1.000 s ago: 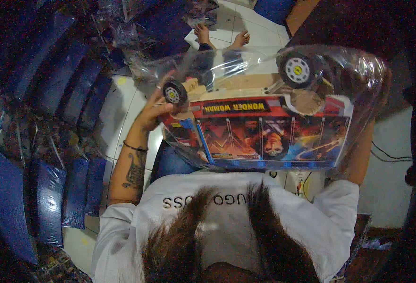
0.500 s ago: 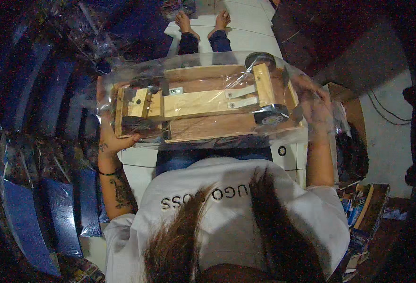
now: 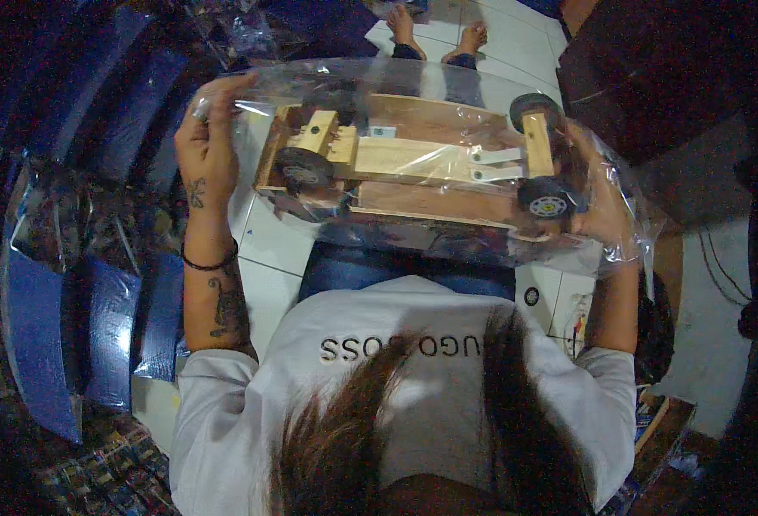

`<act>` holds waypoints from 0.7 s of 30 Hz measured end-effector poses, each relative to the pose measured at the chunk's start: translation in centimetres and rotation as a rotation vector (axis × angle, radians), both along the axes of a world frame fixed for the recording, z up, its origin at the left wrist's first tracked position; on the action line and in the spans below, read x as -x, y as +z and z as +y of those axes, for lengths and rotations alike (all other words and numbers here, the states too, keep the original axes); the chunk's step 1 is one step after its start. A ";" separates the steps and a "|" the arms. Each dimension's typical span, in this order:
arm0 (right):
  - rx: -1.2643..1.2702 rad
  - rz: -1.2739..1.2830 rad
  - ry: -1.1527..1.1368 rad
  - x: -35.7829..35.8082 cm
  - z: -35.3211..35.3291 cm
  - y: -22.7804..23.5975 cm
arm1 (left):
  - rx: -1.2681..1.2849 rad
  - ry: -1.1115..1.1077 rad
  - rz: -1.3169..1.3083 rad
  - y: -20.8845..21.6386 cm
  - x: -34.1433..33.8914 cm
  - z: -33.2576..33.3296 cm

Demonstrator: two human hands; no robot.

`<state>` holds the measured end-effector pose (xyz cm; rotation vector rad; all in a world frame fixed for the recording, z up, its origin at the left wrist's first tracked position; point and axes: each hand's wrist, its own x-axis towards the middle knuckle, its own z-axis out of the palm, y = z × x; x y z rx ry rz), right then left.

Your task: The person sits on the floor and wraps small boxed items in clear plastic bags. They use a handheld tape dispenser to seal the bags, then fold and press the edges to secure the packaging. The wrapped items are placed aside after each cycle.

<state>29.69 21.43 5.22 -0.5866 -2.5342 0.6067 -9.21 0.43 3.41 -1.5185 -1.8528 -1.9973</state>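
A wooden toy truck (image 3: 413, 159) is held up in front of me, upside down. It has black wheels, pale wood axle blocks and metal brackets on its underside. Clear plastic wrap (image 3: 448, 82) surrounds it, loose and wrinkled. My left hand (image 3: 209, 138) pinches the wrap's left end, apart from the truck itself. My right hand (image 3: 607, 193) grips the truck's right end and shows through the plastic, which partly blurs its fingers.
On the left stand several rows of blue items in shiny clear film (image 3: 108, 331). White floor tiles (image 3: 267, 232) lie below, with a small black ring (image 3: 531, 297) on them. A dark bag (image 3: 654, 331) and a cable (image 3: 718, 267) are at the right.
My left hand has left the truck's left end and moved up onto the wrap's edge. The truck has shifted right in view and tilted slightly down at its right end.
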 end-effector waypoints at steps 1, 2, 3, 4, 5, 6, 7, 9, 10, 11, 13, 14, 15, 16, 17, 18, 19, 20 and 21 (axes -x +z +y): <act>0.053 0.067 -0.017 0.2 0.2 -0.2 | 0.008 0.077 0.035 -0.1 -0.2 0.4; 0.049 0.073 -0.016 0.4 0.1 -0.2 | -0.006 0.162 0.042 -0.2 -0.4 0.4; 0.049 0.064 -0.016 0.7 0.3 -0.3 | -0.023 0.185 0.052 -0.3 -0.5 0.7; 0.046 0.044 -0.017 1.0 0.2 -0.1 | -0.029 0.202 0.070 -0.4 -0.6 0.9; 0.052 0.010 -0.014 1.3 0.3 0.2 | -0.051 0.242 0.079 -0.5 -0.6 1.1; 0.047 0.048 -0.006 1.6 0.2 0.5 | -0.070 0.208 -0.044 -0.6 -0.5 1.4; 0.184 0.041 -0.008 1.8 0.2 0.9 | -0.094 0.172 0.011 -0.6 -0.4 1.5; 0.361 0.050 0.036 2.2 0.1 1.4 | -0.134 0.159 0.026 -0.7 0.0 1.5; 0.355 0.087 0.049 2.3 0.2 1.6 | -0.107 0.233 -0.048 -0.7 0.2 1.4; 0.428 0.158 0.035 2.2 0.2 1.6 | -0.080 0.293 -0.115 -0.7 0.4 1.3; 0.460 0.203 0.036 2.1 0.5 1.3 | -0.028 0.365 -0.173 -0.7 0.8 0.8; 0.370 0.281 0.083 1.9 0.8 1.0 | -0.005 0.373 -0.164 -0.8 0.9 0.6; 0.363 0.261 0.100 1.7 1.0 0.6 | 0.009 0.400 -0.154 -0.8 1.0 0.4; 0.398 0.302 0.101 1.5 1.4 0.1 | 0.003 0.367 -0.172 -0.9 1.1 0.3; 0.433 0.315 0.110 1.1 1.6 -0.3 | -0.016 0.350 -0.187 -1.0 1.2 0.2; 0.430 0.340 0.212 0.7 2.0 -0.7 | -0.006 0.329 -0.218 -1.1 1.3 0.1; 0.492 0.361 0.083 0.1 2.3 -1.0 | -0.067 0.321 -0.218 -1.3 1.4 0.1; 0.532 0.344 -0.020 -0.6 2.7 -1.2 | -0.096 0.309 -0.235 -1.4 1.4 0.1; 0.565 0.311 -0.090 -1.4 3.1 -1.3 | -0.147 0.276 -0.204 -1.5 1.5 0.2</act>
